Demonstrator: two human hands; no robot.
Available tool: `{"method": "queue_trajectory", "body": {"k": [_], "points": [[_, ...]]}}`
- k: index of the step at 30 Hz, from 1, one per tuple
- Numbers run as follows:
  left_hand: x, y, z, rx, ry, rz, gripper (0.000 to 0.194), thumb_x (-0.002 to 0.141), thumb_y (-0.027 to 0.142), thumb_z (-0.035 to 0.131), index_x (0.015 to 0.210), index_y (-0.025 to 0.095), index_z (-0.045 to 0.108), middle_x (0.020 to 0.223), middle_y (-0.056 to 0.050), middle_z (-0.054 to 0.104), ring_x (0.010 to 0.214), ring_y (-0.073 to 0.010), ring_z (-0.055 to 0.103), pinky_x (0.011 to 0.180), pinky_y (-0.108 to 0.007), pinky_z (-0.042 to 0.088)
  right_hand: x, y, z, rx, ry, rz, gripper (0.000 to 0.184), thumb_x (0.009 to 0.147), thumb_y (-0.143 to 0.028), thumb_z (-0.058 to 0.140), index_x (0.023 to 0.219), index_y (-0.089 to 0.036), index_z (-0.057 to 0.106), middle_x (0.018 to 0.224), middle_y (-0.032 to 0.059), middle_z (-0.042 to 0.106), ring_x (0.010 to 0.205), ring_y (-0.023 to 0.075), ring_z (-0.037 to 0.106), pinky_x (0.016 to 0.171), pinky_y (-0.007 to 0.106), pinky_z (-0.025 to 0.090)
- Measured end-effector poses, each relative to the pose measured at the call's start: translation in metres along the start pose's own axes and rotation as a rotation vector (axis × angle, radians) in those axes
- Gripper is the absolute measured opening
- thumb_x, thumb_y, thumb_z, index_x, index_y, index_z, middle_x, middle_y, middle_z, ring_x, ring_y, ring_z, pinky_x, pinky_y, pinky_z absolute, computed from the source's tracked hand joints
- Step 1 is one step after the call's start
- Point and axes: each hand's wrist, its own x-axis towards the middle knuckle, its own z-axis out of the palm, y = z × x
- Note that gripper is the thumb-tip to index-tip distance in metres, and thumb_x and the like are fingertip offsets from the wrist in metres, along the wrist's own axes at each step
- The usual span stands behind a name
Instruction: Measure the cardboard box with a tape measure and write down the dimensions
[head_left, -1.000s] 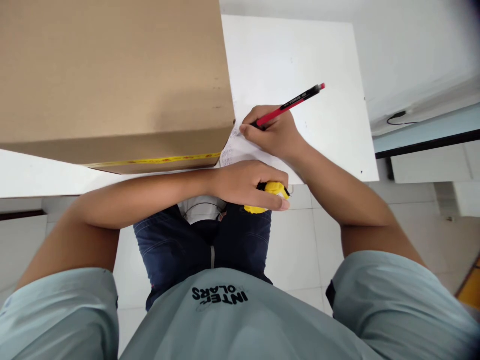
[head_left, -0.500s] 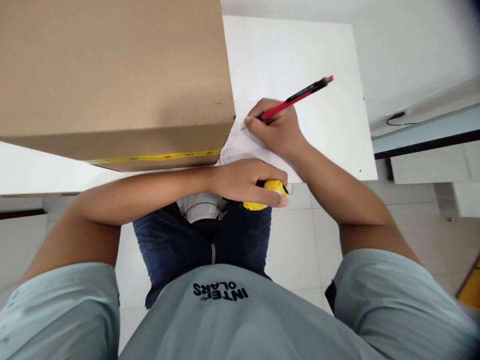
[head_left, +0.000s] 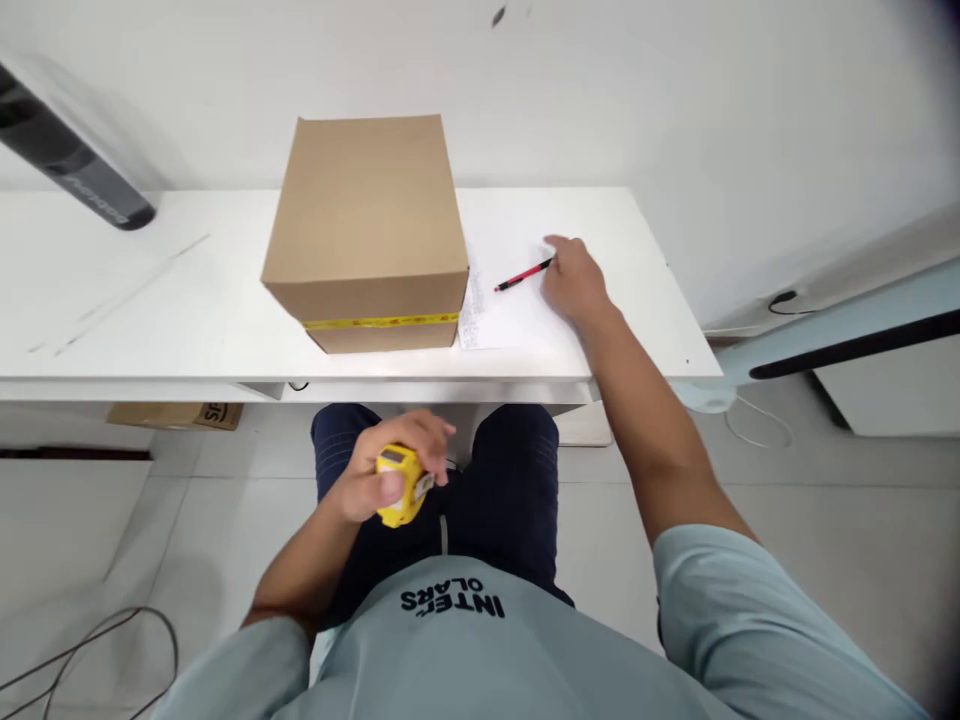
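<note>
My left hand [head_left: 397,455] is wrapped round a yellow tape measure [head_left: 401,487], held above my lap in front of the table edge. On the right of the table, my right hand [head_left: 577,283] rests palm down at the edge of a white paper [head_left: 510,318]. A red and black pen [head_left: 523,275] slants across this sheet, its far end at my thumb and index finger. The index finger points out to the left; the other fingers are mostly hidden. Handwritten marks run down the paper's left side, beside a closed cardboard box [head_left: 367,205] with yellow tape.
The box stands on a long white table [head_left: 150,325] against the wall. A dark cylindrical object [head_left: 97,180] leans in at the far left. Under the table lies another cardboard box [head_left: 176,414]. Cables [head_left: 169,640] loop on the floor at lower left.
The view has drawn back from the table. My left hand has come off the table edge with the tape measure. The pen has gone from upright writing pose to low over the paper, end pointing left.
</note>
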Motion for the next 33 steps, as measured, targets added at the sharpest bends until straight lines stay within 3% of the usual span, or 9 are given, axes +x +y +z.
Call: {"method": "queue_trajectory", "body": {"k": [5, 6, 8, 10, 11, 15, 21, 28, 33], "points": [[-0.082, -0.001, -0.004, 0.159, 0.613, 0.191, 0.030, 0.090, 0.055, 0.064, 0.102, 0.027, 0.069, 0.098, -0.004, 0.065, 0.082, -0.0201, 0.071, 0.091, -0.044, 0.057, -0.111, -0.078, -0.005, 0.242, 0.238, -0.133, 0.035, 0.097, -0.047, 0.058, 0.127, -0.029, 0.065, 0.104, 0.0122, 0.064, 0.100, 0.0323, 0.062, 0.093, 0.051, 0.053], [-0.089, -0.002, -0.005, 0.185, 0.715, 0.190, 0.028, 0.091, 0.053, 0.064, 0.102, 0.028, 0.069, 0.102, -0.005, 0.065, 0.086, -0.0202, 0.071, 0.088, -0.041, 0.058, -0.148, -0.096, 0.004, 0.450, 0.098, -0.084, 0.032, 0.098, -0.051, 0.058, 0.124, -0.034, 0.065, 0.098, 0.0084, 0.065, 0.093, 0.0291, 0.064, 0.085, 0.047, 0.056], [-0.098, -0.004, -0.007, 0.252, 0.819, 0.166, 0.027, 0.092, 0.053, 0.063, 0.102, 0.028, 0.068, 0.107, -0.005, 0.065, 0.092, -0.0208, 0.071, 0.084, -0.039, 0.060, -0.218, -0.128, 0.030, 0.873, -0.556, 0.005, 0.046, 0.100, -0.066, 0.047, 0.131, -0.035, 0.063, 0.097, 0.0059, 0.067, 0.081, 0.0228, 0.066, 0.073, 0.040, 0.057], [-0.100, -0.005, -0.008, 0.446, 0.741, 0.170, 0.026, 0.094, 0.053, 0.062, 0.105, 0.029, 0.068, 0.112, -0.007, 0.066, 0.100, -0.0235, 0.070, 0.087, -0.042, 0.060, -0.270, -0.155, 0.056, 1.084, -1.171, 0.059, 0.072, 0.094, -0.081, 0.037, 0.141, -0.030, 0.057, 0.108, 0.0087, 0.068, 0.090, 0.0238, 0.069, 0.075, 0.039, 0.058], [-0.100, -0.004, -0.009, 0.586, 0.668, 0.212, 0.027, 0.094, 0.052, 0.062, 0.107, 0.030, 0.068, 0.114, -0.008, 0.067, 0.105, -0.0253, 0.070, 0.090, -0.045, 0.060, -0.285, -0.167, 0.066, 1.124, -1.202, 0.090, 0.073, 0.093, -0.083, 0.037, 0.139, -0.030, 0.058, 0.113, 0.0094, 0.068, 0.097, 0.0241, 0.069, 0.080, 0.040, 0.058], [-0.097, 0.002, -0.015, 1.106, 0.509, 0.470, 0.037, 0.100, 0.057, 0.051, 0.120, 0.032, 0.069, 0.128, -0.012, 0.064, 0.129, -0.0317, 0.058, 0.105, -0.054, 0.052, -0.295, -0.196, 0.073, 1.287, -0.949, 0.261, 0.059, 0.089, -0.079, 0.054, 0.118, -0.030, 0.068, 0.114, 0.0071, 0.067, 0.109, 0.0249, 0.064, 0.095, 0.042, 0.053], [-0.091, 0.013, -0.026, 1.303, 0.342, 0.527, 0.038, 0.101, 0.037, 0.053, 0.137, 0.029, 0.062, 0.134, -0.014, 0.067, 0.121, -0.0270, 0.067, 0.100, -0.046, 0.056, -0.276, -0.192, 0.052, 1.484, -0.674, 0.511, 0.054, 0.067, -0.049, 0.094, 0.107, -0.029, 0.065, 0.088, -0.0024, 0.065, 0.064, 0.0114, 0.057, 0.058, 0.026, 0.050], [-0.074, 0.041, -0.058, 1.368, 0.377, 0.701, 0.025, 0.089, 0.023, 0.068, 0.112, 0.030, 0.071, 0.090, -0.001, 0.079, 0.076, -0.0189, 0.072, 0.090, -0.041, 0.056, -0.229, -0.170, 0.018, 1.247, -0.419, 0.341, 0.064, 0.066, -0.038, 0.094, 0.120, -0.032, 0.061, 0.090, -0.0031, 0.068, 0.054, 0.0096, 0.050, 0.044, 0.024, 0.047], [-0.025, 0.077, -0.119, 1.302, 0.531, 0.496, 0.013, 0.090, 0.034, 0.065, 0.093, 0.027, 0.075, 0.085, -0.004, 0.076, 0.083, -0.0228, 0.070, 0.083, -0.039, 0.055, -0.134, -0.139, -0.018, 1.097, 0.031, -0.154, 0.066, 0.068, -0.048, 0.090, 0.125, -0.035, 0.060, 0.116, 0.0014, 0.065, 0.076, 0.0145, 0.059, 0.053, 0.025, 0.053]]}}
